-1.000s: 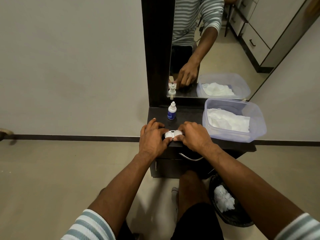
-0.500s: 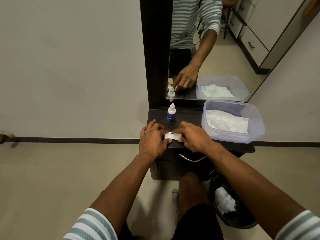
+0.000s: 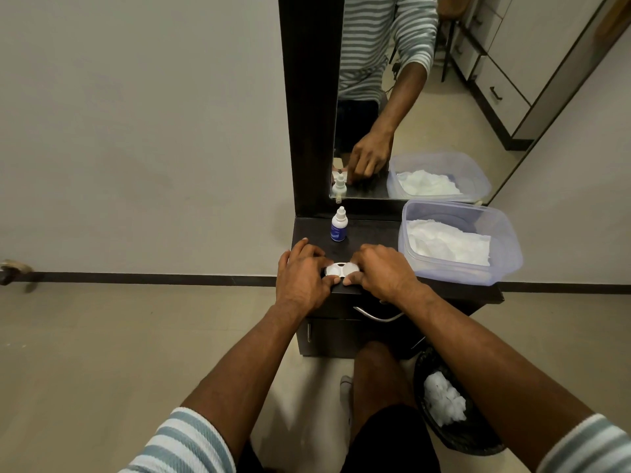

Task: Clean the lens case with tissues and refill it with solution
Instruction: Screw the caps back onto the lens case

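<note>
Your left hand and right hand both sit at the front edge of the dark counter, with the white lens case between them. Only the middle of the case shows: two round wells, one with a dark centre; both ends are covered by your hands. Your left fingers are curled over the case's left end, and your right fingers are curled down onto its right end, thumb tip touching the near rim. Whether any cap is on or off under either hand cannot be made out.

The small solution bottle stands upright behind the case, apart from both hands, cap on; its blue label is too small to read. To the right, a clear plastic tub holds white tissues and overhangs the counter's right side. On the floor, a dark bin holds crumpled white tissues, partly hidden behind your right forearm. The mirror repeats one hand, the bottle and the tub; the other hand's reflection is cut off by the frame.
</note>
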